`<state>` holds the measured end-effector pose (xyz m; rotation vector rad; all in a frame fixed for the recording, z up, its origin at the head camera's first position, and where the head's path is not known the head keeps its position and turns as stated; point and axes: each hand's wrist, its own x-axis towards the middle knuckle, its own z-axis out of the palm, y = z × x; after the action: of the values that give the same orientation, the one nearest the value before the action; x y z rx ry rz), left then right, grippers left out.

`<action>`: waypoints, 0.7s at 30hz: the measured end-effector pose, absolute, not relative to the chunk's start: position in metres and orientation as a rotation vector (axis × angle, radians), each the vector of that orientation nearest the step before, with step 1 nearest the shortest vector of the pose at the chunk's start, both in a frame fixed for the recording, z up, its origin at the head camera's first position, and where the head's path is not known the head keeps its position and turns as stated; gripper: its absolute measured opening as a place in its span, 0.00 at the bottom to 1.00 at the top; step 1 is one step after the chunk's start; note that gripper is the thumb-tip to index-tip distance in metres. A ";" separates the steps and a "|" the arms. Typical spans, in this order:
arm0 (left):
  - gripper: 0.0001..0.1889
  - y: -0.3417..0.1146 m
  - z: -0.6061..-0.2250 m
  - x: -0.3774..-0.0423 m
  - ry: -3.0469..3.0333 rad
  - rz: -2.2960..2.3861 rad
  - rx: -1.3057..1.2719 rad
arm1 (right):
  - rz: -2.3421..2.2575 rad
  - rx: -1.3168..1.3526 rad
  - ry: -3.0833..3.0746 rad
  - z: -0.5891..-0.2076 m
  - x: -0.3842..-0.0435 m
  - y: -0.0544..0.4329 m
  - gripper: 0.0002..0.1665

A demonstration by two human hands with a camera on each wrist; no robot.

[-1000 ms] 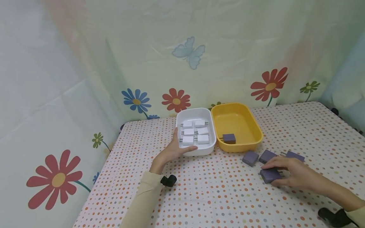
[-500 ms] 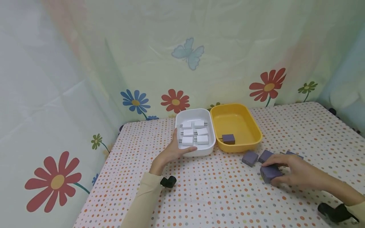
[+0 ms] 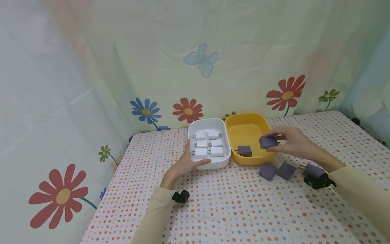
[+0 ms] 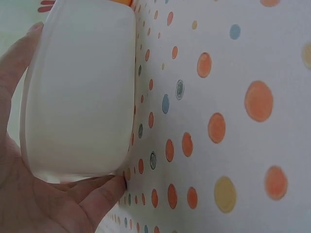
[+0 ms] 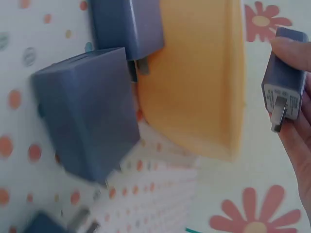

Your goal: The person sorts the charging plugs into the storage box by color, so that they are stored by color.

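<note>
1. From where I stand, the right hand (image 3: 294, 141) has its fingers narrow, with a dark purple, block-shaped plastic charger (image 3: 268, 142) pinched between thumb and fingertips. Its metal prongs point back towards the palm.
2. Under these fingers, or close to it, is the right part of the rounded yellow plastic tray (image 3: 243, 134); the height between them I cannot tell. Another purple charger (image 3: 244, 150) lies in it, to the left of the fingers.
3. Nearer to the person than the right fingers, three loose purple blocks (image 3: 286, 171) lie on the counter (image 3: 231, 210) with its dotted cloth.
4. The left hand (image 3: 182, 164) has its fingers spread wide against the outside of the rounded white plastic tray (image 3: 217, 164), the thumb along the near side. Six white plug chargers (image 3: 201, 153) lie inside, right of these fingers.
5. In my judgement, this carrying asks for a light, firm pinch on the flat faces, prongs free, the block kept above the yellow rim, and the left fingers quiet.
</note>
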<state>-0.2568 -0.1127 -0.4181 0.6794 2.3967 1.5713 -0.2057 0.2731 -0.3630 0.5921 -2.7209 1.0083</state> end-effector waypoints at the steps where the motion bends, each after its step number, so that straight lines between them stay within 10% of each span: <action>1: 0.61 -0.113 -0.419 -0.257 2.393 1.572 0.678 | 1.008 0.586 -2.735 -0.366 -0.212 0.271 0.28; 21: 0.61 -0.112 -0.422 -0.256 2.427 1.552 0.634 | 0.715 0.526 -3.036 -0.392 -0.258 0.239 0.22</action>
<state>-0.2559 -0.1117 -0.4217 0.6338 2.4272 1.5520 -0.2577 0.2395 -0.3925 0.5264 -3.0365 0.7149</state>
